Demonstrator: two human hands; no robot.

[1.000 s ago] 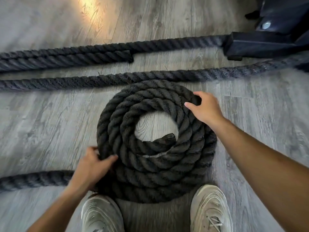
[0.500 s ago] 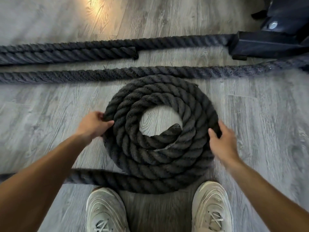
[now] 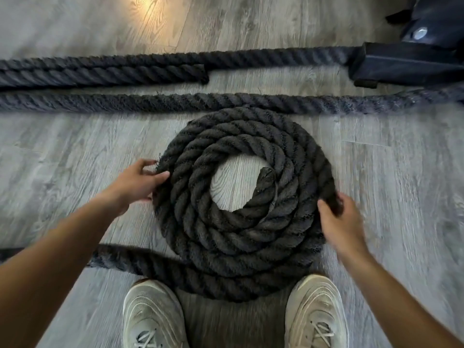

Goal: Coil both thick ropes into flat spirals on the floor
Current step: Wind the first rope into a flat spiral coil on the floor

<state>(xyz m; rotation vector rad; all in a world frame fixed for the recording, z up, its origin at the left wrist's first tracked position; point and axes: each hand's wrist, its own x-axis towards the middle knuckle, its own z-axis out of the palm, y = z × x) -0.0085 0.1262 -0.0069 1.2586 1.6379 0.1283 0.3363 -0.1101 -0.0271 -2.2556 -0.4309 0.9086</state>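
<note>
A thick black rope lies wound into a flat coil [image 3: 241, 247] of several turns on the grey wood floor, just ahead of my shoes. Its inner end [image 3: 266, 174] sits at the right of the open centre. The loose tail [image 3: 120, 259] leaves the near side and runs off left. My left hand [image 3: 136, 183] holds the coil's left outer turn, thumb on top. My right hand [image 3: 340, 222] grips the right outer turn, fingers curled over it. Further rope lengths [image 3: 226, 101] lie straight across the floor beyond the coil.
Two more straight rope runs [image 3: 100, 74] lie at the back, one with a cut end near the middle. A black equipment base [image 3: 401, 64] stands at the far right. My pale shoes [image 3: 153, 315] are planted against the coil's near edge.
The coil has turned counter-clockwise, drawing more tail around its near side. My left hand went from near left up to the left side; my right hand came down to the right side.
</note>
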